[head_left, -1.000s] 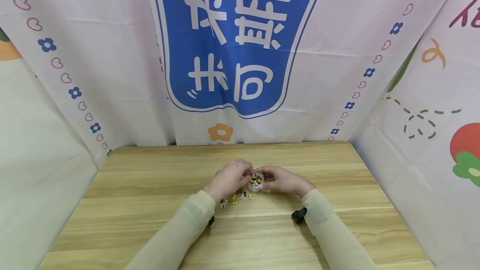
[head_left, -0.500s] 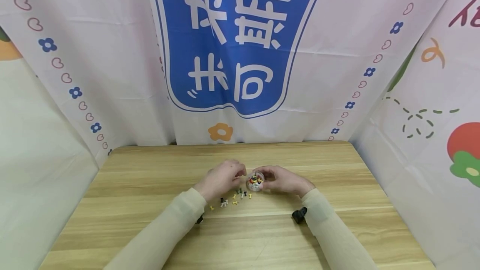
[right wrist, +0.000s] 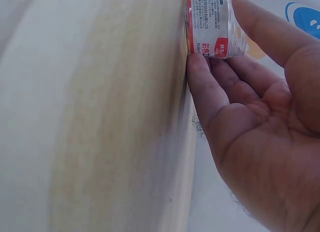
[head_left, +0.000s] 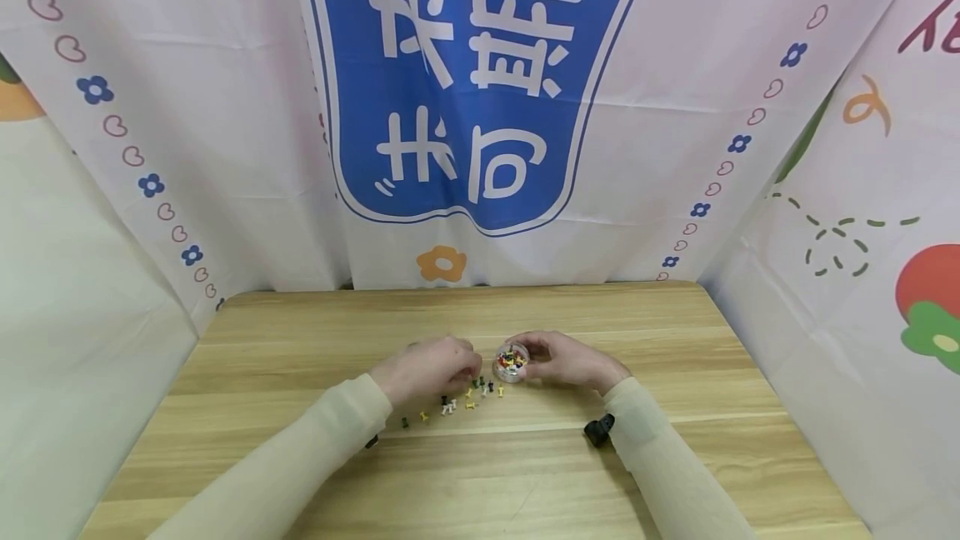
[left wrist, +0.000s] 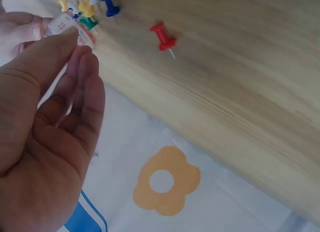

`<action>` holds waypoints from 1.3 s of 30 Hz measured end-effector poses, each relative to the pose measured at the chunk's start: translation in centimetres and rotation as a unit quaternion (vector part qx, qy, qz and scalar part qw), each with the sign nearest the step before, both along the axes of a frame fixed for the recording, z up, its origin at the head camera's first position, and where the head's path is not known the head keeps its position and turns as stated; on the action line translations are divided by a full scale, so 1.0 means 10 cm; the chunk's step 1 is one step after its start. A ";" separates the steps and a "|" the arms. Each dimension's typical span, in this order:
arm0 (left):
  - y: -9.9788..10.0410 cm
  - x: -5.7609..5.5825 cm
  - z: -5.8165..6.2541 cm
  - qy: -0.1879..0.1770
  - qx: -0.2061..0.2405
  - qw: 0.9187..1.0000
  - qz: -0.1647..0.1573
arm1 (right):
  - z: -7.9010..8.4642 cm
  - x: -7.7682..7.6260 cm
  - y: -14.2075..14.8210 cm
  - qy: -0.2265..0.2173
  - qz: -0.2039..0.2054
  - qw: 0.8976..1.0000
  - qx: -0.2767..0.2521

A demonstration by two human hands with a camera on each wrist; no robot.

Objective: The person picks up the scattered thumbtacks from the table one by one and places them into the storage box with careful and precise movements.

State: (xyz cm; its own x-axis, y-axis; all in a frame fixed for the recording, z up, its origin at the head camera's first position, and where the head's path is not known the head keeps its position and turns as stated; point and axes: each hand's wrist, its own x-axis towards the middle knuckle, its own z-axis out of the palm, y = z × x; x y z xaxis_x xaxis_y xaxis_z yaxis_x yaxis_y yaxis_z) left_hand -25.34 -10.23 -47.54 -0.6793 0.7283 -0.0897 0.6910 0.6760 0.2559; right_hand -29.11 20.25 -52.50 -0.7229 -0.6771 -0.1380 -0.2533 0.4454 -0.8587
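Right hand (head_left: 567,360) grips the tub (right wrist: 211,25), pushpins (head_left: 470,406) sit right by left hand (head_left: 429,368), can't tell if that's pinching any.

The sleeved left forearm (head_left: 292,444) is slanting forward and inward, and the left hand (head_left: 427,369) is arching knuckles-up, its thumb tip lying close to the curled fingertips. The sleeved right forearm (head_left: 675,461) is angling inward too; the right hand (head_left: 572,362) is gripping, thumb and bent fingers standing apart.
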 end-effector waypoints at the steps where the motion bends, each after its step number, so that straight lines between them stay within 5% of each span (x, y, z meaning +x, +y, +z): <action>1: 0.00 0.00 0.00 -0.001 -0.006 1.000 -0.007 | 0.00 0.00 0.00 0.000 0.000 1.000 0.001; 6: -0.02 0.00 -0.03 0.032 -0.038 0.997 -0.066 | 0.01 0.00 0.00 -0.003 0.001 1.000 0.004; 11: -0.04 -0.02 -0.07 0.100 -0.083 0.982 -0.136 | 0.02 -0.01 0.00 0.002 0.007 1.000 0.005; 15: -0.03 -0.03 -0.10 0.117 -0.094 0.975 -0.163 | 0.02 0.00 -0.01 0.008 0.009 1.000 0.007; 32: -0.01 -0.03 -0.17 0.110 -0.100 0.977 -0.152 | 0.02 0.00 0.01 0.013 0.008 1.000 0.010; 39: -0.02 -0.01 -0.12 0.089 -0.072 0.988 -0.108 | 0.02 0.00 0.00 0.007 0.008 1.000 0.007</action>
